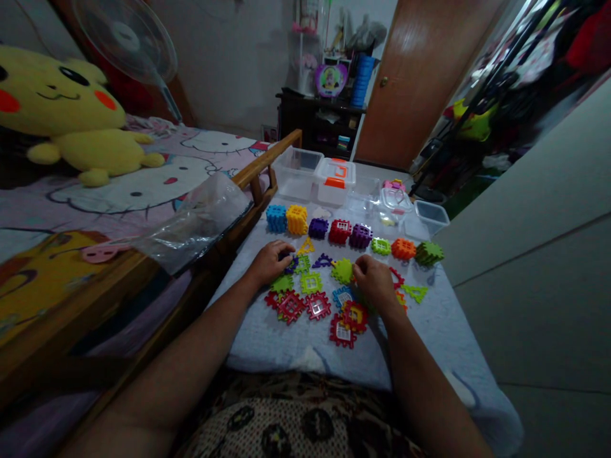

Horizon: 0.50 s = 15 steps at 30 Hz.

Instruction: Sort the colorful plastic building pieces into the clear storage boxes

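My left hand (pixel 272 262) rests at the left of a spread of plastic interlocking tiles, its fingers curled over a purple tile (pixel 291 264) that they partly hide. Beside it lie a green window tile (pixel 303 263) and a lime window tile (pixel 311 282). At the right, my right hand (pixel 375 280) pinches the edge of a solid lime green tile (pixel 342 271). Nearer me are red window tiles (pixel 317 306) and a red-and-yellow overlapping pair (pixel 354 316). A purple triangle (pixel 323 260) lies between my hands, and a lime triangle (pixel 416 292) lies right of them.
Behind my hands runs a row of stacked tiles by colour, from blue (pixel 276 218) to olive green (pixel 429 253). Clear plastic boxes (pixel 296 172) stand at the back. A wooden bed rail (pixel 258 166) borders the left, with a plastic bag (pixel 195 216) over it.
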Each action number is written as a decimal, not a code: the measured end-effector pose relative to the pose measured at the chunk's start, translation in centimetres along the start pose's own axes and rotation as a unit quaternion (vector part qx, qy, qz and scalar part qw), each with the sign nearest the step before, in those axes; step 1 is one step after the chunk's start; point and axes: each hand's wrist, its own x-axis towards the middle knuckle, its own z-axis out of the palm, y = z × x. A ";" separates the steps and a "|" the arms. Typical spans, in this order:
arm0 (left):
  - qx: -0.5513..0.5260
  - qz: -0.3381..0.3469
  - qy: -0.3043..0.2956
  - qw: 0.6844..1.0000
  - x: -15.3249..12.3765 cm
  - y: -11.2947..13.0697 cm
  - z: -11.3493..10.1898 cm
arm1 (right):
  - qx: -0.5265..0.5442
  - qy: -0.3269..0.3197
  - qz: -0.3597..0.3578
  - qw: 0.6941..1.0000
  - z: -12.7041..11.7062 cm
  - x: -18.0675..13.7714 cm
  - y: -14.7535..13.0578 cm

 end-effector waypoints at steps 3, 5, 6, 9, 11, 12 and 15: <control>0.003 0.002 0.001 1.000 0.0 -0.2 0.1 | -0.054 -0.007 -0.016 0.998 0.0 -0.2 -0.2; 0.005 0.003 -0.001 1.000 0.0 -0.3 0.1 | -0.063 0.007 -0.037 0.997 0.0 -0.3 -0.4; 0.005 0.003 -0.001 1.000 0.1 -0.3 0.1 | -0.064 0.018 -0.051 0.996 0.0 -0.4 -0.5; 0.003 0.004 0.001 1.000 0.1 -0.3 0.1 | -0.085 0.038 -0.088 0.992 0.2 -0.8 -1.1; 0.002 0.004 0.002 1.000 0.1 -0.3 0.1 | -0.117 0.028 -0.095 0.988 0.5 -1.1 -1.6; 0.001 0.003 0.003 1.000 0.0 -0.2 0.1 | -0.132 0.019 -0.095 0.987 0.7 -1.2 -1.9; -0.001 0.004 0.004 1.000 0.0 -0.1 0.0 | -0.160 -0.003 -0.093 0.983 1.0 -1.3 -2.3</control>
